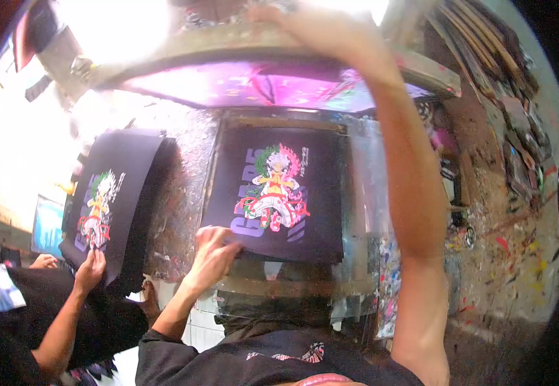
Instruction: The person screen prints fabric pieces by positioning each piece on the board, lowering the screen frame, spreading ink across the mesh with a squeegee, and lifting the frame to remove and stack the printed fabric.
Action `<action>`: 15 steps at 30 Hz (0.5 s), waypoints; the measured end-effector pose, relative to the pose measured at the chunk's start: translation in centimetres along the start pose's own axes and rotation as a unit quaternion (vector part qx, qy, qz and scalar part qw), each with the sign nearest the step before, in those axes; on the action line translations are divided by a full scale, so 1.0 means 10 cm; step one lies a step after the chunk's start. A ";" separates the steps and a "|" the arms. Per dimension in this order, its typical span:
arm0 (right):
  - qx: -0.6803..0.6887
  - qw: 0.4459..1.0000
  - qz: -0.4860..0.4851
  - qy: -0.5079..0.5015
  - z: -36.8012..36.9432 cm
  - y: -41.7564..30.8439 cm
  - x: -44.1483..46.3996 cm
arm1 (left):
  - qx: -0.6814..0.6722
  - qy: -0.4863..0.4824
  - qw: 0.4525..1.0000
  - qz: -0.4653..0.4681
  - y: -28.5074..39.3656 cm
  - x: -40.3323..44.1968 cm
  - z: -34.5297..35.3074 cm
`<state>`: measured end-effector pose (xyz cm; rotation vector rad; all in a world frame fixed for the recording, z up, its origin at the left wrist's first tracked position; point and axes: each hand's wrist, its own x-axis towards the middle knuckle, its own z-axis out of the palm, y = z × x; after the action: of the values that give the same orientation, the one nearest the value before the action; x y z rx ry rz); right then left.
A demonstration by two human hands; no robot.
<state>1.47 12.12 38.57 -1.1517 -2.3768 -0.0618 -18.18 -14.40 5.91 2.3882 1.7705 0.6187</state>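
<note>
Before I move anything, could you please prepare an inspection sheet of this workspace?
Surface: grey, paint-stained work surface.
Job's things: black fabric panel with a colourful cartoon print, lying flat; pink-lit screen in a pale, long frame, raised beyond it.
Clutter: long brown strips heaped at upper right.
Hands: left hand at the panel's near-left corner, grip unclear; right hand blurred, at the frame, contact unclear.
Cables: nothing seen.
Surroundings: at left, a co-worker's hand at the near edge of another black printed panel.
</note>
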 end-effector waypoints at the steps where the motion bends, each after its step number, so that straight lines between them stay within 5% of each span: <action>1: 0.007 1.000 -0.013 -0.004 0.05 0.15 0.15 | 0.101 0.068 0.992 -0.040 0.06 -0.07 -0.11; 2: -0.066 0.996 -0.065 0.000 0.08 0.37 0.33 | 0.172 0.132 0.974 -0.068 -0.08 -0.25 -0.11; 4: -0.197 0.965 -0.171 0.011 0.28 0.66 0.70 | -0.049 0.175 0.957 -0.228 -0.35 -0.63 -0.17; 6: -0.138 0.987 -0.080 -0.007 0.32 0.27 0.62 | -0.241 0.243 0.875 -0.343 -0.44 -0.80 -0.32; 7: -0.022 0.997 0.069 -0.034 0.06 -0.04 0.42 | -0.320 0.276 0.827 -0.370 -0.42 -0.73 -0.39; 9: -0.020 0.999 0.027 -0.018 0.14 0.20 0.65 | -0.148 0.304 0.888 -0.313 -0.54 -0.68 -0.23; 12: -0.093 0.975 -0.194 0.050 0.62 1.66 1.72 | -0.155 0.353 0.873 -0.300 -0.74 -0.50 -0.62; 15: -0.078 0.994 -0.067 -0.032 0.33 0.96 1.34 | -0.127 0.370 0.860 -0.327 -1.44 -0.94 -1.52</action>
<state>0.28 28.85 40.10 -1.0770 -2.5410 -0.2628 -39.08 -20.97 12.77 1.2699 2.3667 1.6464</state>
